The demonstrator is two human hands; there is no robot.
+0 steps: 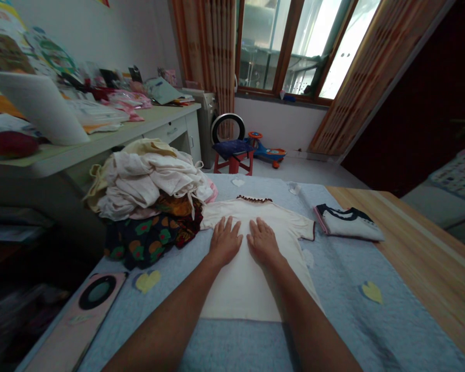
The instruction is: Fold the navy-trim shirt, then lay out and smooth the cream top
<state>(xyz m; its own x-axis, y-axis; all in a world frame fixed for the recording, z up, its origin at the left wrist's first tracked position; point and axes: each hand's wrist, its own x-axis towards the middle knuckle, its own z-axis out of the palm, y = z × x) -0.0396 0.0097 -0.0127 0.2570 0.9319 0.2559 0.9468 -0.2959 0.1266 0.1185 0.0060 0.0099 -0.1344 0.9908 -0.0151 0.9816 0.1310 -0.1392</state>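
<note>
A cream short-sleeved shirt (287, 222) with a dark scalloped collar lies spread flat on a light blue quilt (344, 289). My left hand (225, 241) and my right hand (262, 241) rest side by side on the middle of the shirt, palms down, fingers stretched out and flat. Neither hand holds anything. My forearms cover the shirt's lower middle.
A heap of unfolded clothes (147, 196) sits left of the shirt. A folded white and dark garment (349, 222) lies to the right, beside a bare wooden strip (422, 258). A cluttered desk (101, 139) stands at the left; a small red stool (233, 155) and a toy car (265, 149) stand beyond.
</note>
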